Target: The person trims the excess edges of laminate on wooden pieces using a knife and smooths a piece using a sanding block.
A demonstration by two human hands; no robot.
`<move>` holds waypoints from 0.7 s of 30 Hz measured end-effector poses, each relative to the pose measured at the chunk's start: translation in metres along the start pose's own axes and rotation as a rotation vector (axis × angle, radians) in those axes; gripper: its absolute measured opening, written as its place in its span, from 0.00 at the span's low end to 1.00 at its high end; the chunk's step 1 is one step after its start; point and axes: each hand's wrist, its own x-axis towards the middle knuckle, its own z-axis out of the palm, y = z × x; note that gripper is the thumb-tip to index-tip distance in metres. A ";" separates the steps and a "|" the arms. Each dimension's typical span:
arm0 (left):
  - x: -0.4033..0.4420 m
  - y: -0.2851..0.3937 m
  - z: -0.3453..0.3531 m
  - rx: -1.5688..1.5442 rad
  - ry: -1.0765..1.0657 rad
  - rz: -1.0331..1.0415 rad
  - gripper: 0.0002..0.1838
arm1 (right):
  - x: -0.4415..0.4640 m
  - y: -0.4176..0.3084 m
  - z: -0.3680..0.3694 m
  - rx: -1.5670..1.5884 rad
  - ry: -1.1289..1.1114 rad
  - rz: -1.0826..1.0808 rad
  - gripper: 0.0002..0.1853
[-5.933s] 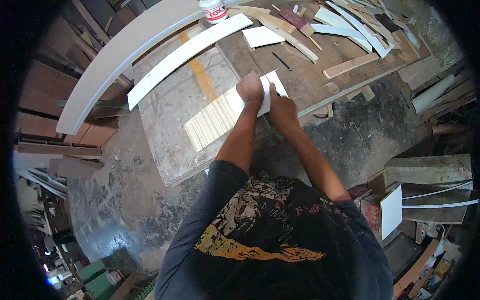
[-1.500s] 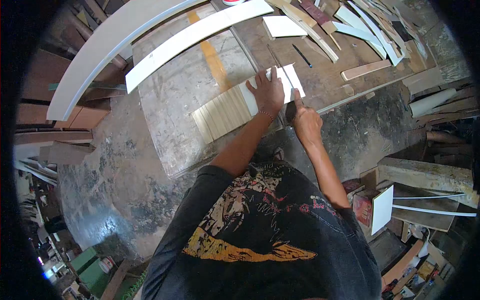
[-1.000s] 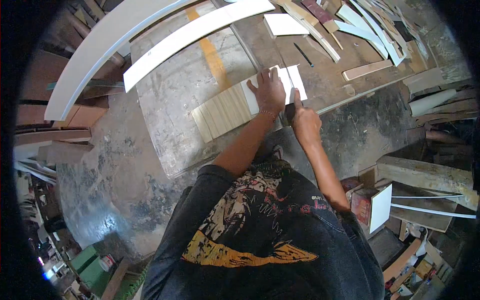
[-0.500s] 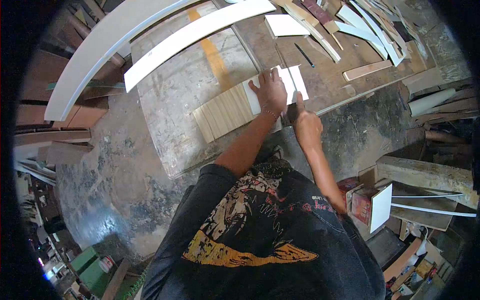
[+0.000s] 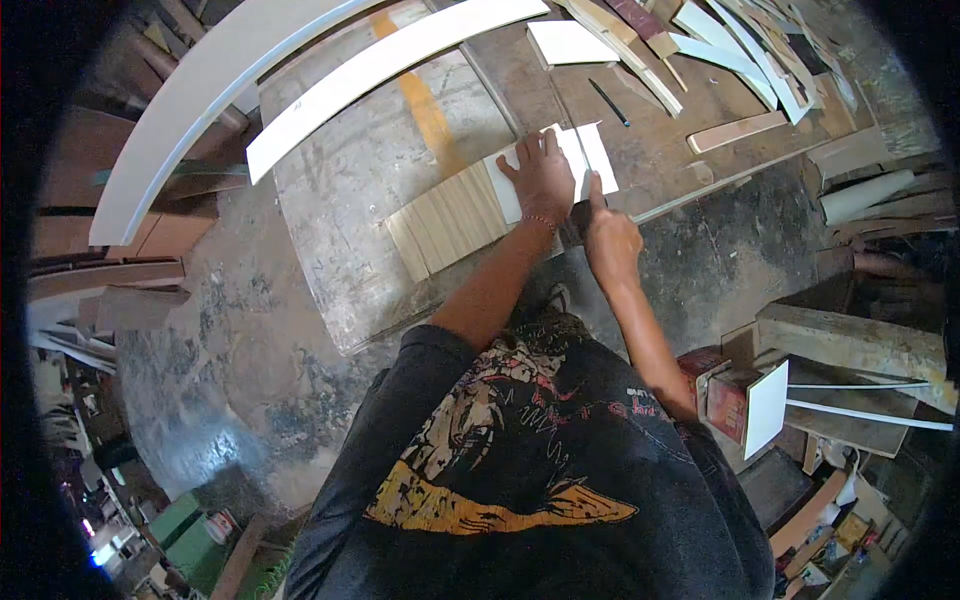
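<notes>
My left hand [image 5: 545, 182] lies spread on a white board piece [image 5: 505, 190], pressing it to the worktable. Left of that hand is a brown striped panel [image 5: 447, 226], which seems joined to the white piece. In my right hand [image 5: 612, 240] is the dark handle of a thin saw [image 5: 588, 163], with the index finger stretched along it. The narrow blade crosses the white board just right of my left hand and points away from me. Where the teeth meet the board is too small to make out.
Beyond the hands lie a long curved white strip [image 5: 390, 72], a white block [image 5: 572, 43] and a dark pencil [image 5: 609, 102]. Offcuts [image 5: 735, 55] pile up at the back right, with a wooden bar [image 5: 737, 132] near the table edge [image 5: 700, 192]. A box [image 5: 726, 405] stands low right.
My left hand, closed in the oldest frame, is now spread flat. The striped panel sits farther right in view, and the white jar is out of sight. Recently my right hand and the saw shifted slightly.
</notes>
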 end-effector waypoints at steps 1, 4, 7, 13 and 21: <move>0.001 0.000 0.002 -0.008 0.007 0.004 0.17 | 0.007 0.000 0.006 0.022 0.031 0.010 0.27; 0.003 -0.001 0.002 -0.041 -0.033 0.003 0.17 | 0.037 -0.003 0.017 0.068 0.086 0.024 0.29; 0.001 0.000 0.002 -0.017 -0.025 -0.003 0.17 | 0.035 -0.004 0.005 0.074 0.028 0.051 0.29; -0.001 -0.003 0.003 -0.035 0.027 0.023 0.17 | -0.003 0.004 0.010 0.072 0.018 0.069 0.30; 0.000 -0.004 0.007 -0.003 0.070 0.046 0.17 | 0.019 -0.004 -0.008 0.019 -0.048 0.028 0.28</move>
